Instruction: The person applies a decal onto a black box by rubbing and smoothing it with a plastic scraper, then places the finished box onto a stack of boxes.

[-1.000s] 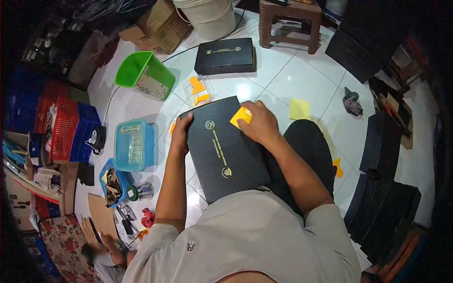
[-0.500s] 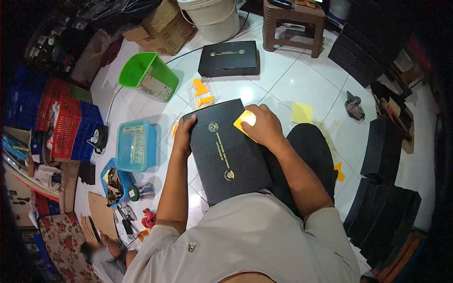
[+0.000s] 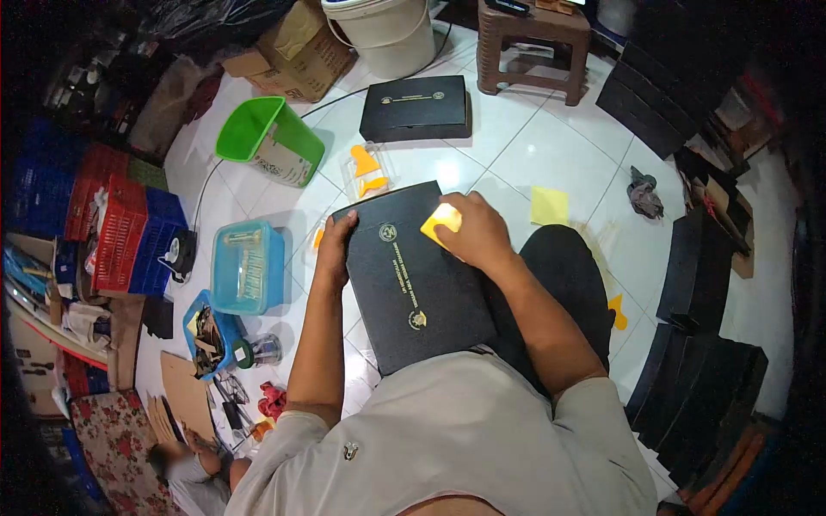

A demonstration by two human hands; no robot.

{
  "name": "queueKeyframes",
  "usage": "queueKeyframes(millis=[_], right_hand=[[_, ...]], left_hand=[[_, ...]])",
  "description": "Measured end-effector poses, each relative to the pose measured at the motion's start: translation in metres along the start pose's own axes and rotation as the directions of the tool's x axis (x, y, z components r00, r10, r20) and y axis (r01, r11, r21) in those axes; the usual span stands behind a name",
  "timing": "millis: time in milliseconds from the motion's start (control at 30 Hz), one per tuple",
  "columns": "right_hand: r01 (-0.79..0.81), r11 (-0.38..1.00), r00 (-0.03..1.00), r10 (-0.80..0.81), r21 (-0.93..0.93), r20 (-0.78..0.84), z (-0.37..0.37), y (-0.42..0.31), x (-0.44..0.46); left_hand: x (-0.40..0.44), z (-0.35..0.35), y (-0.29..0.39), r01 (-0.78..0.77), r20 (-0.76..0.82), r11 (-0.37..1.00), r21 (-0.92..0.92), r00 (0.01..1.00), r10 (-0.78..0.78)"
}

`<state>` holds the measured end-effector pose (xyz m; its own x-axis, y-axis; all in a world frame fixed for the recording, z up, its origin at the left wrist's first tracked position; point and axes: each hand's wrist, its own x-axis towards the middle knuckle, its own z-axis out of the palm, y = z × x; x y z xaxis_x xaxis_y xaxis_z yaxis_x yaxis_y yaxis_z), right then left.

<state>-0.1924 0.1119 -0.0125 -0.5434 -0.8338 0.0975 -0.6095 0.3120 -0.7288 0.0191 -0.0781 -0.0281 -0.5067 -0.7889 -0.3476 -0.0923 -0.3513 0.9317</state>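
A black box (image 3: pixel 417 275) with gold lettering and two emblems lies tilted across my lap. My left hand (image 3: pixel 334 251) grips its upper left edge, the thumb on top and the other fingers hidden beneath. In my right hand (image 3: pixel 475 232) a yellow piece (image 3: pixel 440 224) is pinched, resting at the box's upper right edge. Just beyond the box, orange pieces (image 3: pixel 366 161) lie on a clear plastic tray. A yellow sheet (image 3: pixel 549 205) is on the floor to the right of my right hand.
Another black box (image 3: pixel 415 107) lies ahead, near a green bin (image 3: pixel 271 140) and a white bucket (image 3: pixel 383 39). Blue containers (image 3: pixel 247 268) stand left. A brown stool (image 3: pixel 533 50) is at the back; black boxes (image 3: pixel 699 271) line the right. A person (image 3: pixel 194 473) sits lower left.
The view has shifted slightly, so floor objects appear a little lower and farther right than in the oldest frame. Both hands keep their holds, with the yellow piece still at the box's edge.
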Motion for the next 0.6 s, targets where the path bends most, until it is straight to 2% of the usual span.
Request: queueKeyframes(millis=[67, 267, 333, 600], right_hand=[[-0.053, 0.999, 0.998, 0.053, 0.011, 0.018, -0.004, 0.005, 0.001], [-0.01, 0.999, 1.0, 0.01, 0.039, 0.003, 0.006, -0.001, -0.001], [-0.012, 1.0, 1.0, 0.012, -0.006, -0.004, 0.004, 0.008, 0.002], [-0.09, 0.996, 0.994, 0.089, -0.019, -0.059, -0.012, 0.03, 0.0]], left_hand=[[0.001, -0.003, -0.002, -0.012, 0.007, 1.0, 0.007, 1.0, 0.012], [0.003, -0.004, -0.005, -0.007, 0.008, 1.0, -0.008, 1.0, 0.007], [0.0, -0.001, -0.001, -0.027, 0.024, 1.0, 0.013, 0.999, 0.027], [-0.005, 0.006, 0.003, -0.012, -0.023, 1.0, 0.023, 1.0, 0.013]])
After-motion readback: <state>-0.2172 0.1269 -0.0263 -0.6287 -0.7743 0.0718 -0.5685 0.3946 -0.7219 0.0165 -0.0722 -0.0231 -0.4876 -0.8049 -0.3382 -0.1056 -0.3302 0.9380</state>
